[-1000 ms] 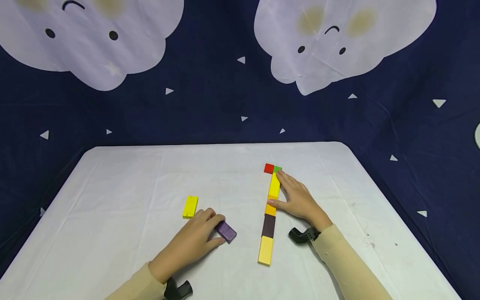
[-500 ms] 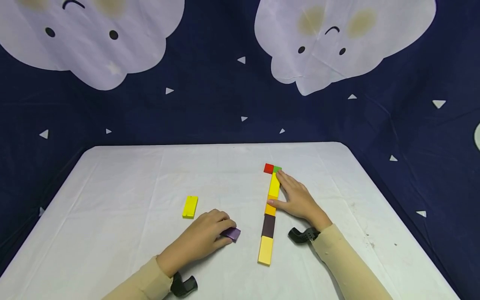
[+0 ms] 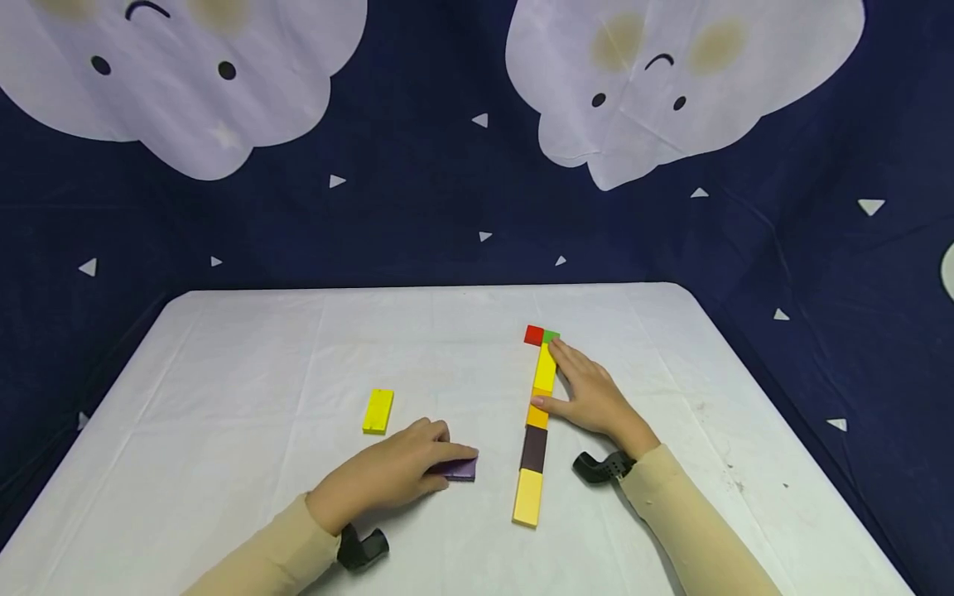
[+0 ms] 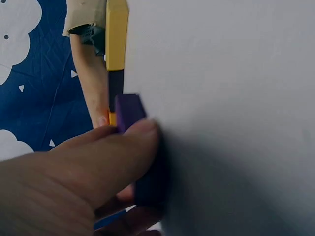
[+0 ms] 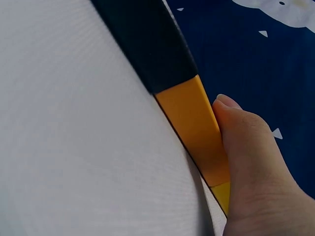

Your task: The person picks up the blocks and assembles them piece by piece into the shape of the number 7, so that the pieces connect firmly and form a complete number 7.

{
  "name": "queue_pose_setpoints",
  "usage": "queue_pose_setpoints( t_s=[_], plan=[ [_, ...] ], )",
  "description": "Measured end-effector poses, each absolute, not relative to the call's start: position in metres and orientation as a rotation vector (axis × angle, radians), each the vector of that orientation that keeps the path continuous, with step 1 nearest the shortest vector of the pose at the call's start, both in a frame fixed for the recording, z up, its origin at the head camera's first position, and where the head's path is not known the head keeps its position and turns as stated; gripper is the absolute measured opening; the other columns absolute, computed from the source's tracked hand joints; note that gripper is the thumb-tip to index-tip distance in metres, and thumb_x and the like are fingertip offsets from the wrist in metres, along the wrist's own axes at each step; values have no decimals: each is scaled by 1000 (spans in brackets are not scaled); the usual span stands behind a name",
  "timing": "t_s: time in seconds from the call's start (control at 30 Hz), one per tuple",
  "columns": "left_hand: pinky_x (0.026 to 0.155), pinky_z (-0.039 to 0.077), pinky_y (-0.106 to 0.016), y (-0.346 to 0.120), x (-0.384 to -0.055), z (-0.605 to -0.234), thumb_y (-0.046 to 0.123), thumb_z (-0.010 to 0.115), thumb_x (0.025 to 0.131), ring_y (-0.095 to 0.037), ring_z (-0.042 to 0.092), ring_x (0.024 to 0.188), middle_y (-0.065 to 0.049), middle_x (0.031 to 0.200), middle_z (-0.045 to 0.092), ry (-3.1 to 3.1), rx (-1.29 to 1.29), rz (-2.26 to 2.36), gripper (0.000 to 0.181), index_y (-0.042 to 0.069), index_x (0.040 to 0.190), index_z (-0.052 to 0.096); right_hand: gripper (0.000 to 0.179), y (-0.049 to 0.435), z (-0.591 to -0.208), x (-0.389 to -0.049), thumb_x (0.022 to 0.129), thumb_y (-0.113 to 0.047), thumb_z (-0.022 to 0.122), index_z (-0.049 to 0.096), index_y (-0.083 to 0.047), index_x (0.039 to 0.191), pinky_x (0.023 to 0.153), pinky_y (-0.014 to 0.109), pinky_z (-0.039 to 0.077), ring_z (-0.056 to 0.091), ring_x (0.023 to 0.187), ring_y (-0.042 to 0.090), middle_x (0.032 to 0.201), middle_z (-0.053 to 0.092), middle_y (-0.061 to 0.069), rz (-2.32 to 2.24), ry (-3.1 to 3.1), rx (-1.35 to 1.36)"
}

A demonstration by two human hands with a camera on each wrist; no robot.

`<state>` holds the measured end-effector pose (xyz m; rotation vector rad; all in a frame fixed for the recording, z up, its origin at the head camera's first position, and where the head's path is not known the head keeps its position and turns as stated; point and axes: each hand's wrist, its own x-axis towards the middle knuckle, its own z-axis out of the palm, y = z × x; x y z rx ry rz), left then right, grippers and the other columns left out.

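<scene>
My left hand [image 3: 391, 472] pinches a purple block [image 3: 460, 472] between thumb and fingers, low over the white table; in the left wrist view the purple block [image 4: 129, 109] sticks out past the thumb. To the right of it runs a row of flat blocks: pale yellow [image 3: 527, 498] nearest, then a dark brown block [image 3: 533, 449], an orange block [image 3: 538, 414], a yellow block [image 3: 545, 368] and a green block [image 3: 551, 335]. A red block [image 3: 533, 334] sits left of the green one. My right hand [image 3: 592, 396] rests along the row, thumb on the orange block [image 5: 192, 128], fingertips at the green end.
A loose yellow block [image 3: 378, 411] lies behind the left hand. Black wrist devices [image 3: 361, 548] are worn on both wrists. The white-covered table [image 3: 224, 372] ends at a dark blue curtain [image 3: 417, 223] with clouds and triangles.
My left hand has moved slightly right with the purple block and turned it from slanting to lying nearly crosswise. The right hand and the row have stayed in place.
</scene>
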<state>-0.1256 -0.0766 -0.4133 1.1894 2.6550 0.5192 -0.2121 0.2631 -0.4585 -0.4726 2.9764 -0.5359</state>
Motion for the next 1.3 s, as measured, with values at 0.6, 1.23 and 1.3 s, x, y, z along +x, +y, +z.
queue_pose_setpoints(
  t_s=[0.6, 1.23, 1.3],
  plan=[
    [83, 47, -32, -65, -160, -404, 14, 74, 89, -13, 47, 91, 3, 96, 52, 2722, 1167, 478, 43, 22, 130, 63, 106, 263, -458, -212, 82, -79, 54, 13, -20, 161, 120, 57, 18, 14, 154, 30, 168, 8, -2, -538, 2978, -478],
    [95, 46, -35, -24, -243, -406, 13, 71, 91, -20, 49, 99, -5, 103, 55, 2762, 1001, 520, 47, 21, 136, 62, 107, 264, -462, -213, 81, -81, 53, 12, -22, 161, 120, 56, 19, 15, 154, 29, 168, 8, -3, -543, 2987, -481],
    [97, 46, -35, -17, -250, -406, 14, 71, 91, -20, 49, 101, -5, 106, 56, 2768, 978, 514, 47, 23, 137, 61, 107, 264, -462, -214, 81, -81, 52, 12, -22, 161, 120, 57, 19, 15, 154, 29, 168, 9, -2, -543, 2988, -482]
  ],
)
